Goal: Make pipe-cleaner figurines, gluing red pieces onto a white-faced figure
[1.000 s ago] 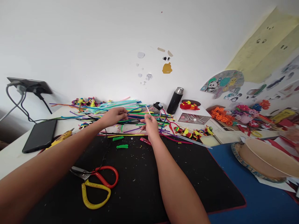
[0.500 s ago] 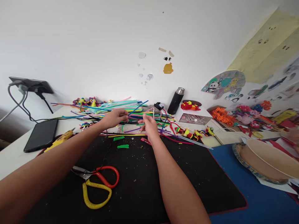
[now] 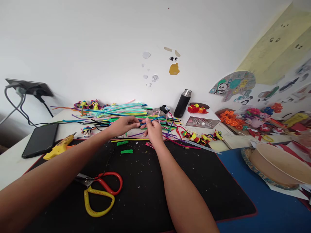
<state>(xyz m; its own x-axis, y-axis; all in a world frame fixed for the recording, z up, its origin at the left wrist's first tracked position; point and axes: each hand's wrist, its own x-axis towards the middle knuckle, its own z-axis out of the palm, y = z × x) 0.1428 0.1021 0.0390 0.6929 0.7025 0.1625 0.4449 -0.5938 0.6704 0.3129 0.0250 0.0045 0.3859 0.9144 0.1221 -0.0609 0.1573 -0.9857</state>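
A blue pipe cleaner runs between my two hands, over the back of the black mat. My left hand pinches it with thumb and fingers curled. From the other side my right hand closes on it, fingertips nearly meeting those of the left. Behind both hands lies a heap of loose pipe cleaners in many colours. Two short folded green pieces rest on the mat below my hands. Scissors with one red and one yellow handle lie nearer me, their blades partly under my left forearm.
At the left are a phone and a yellow glue gun. A black flask stands by a white box; small pipe-cleaner figures lie in front of it. A large bowl sits at the right.
My hands have come closer together. The blue pipe cleaner, whose free end stuck up to the right from my left hand, now passes into my right hand.
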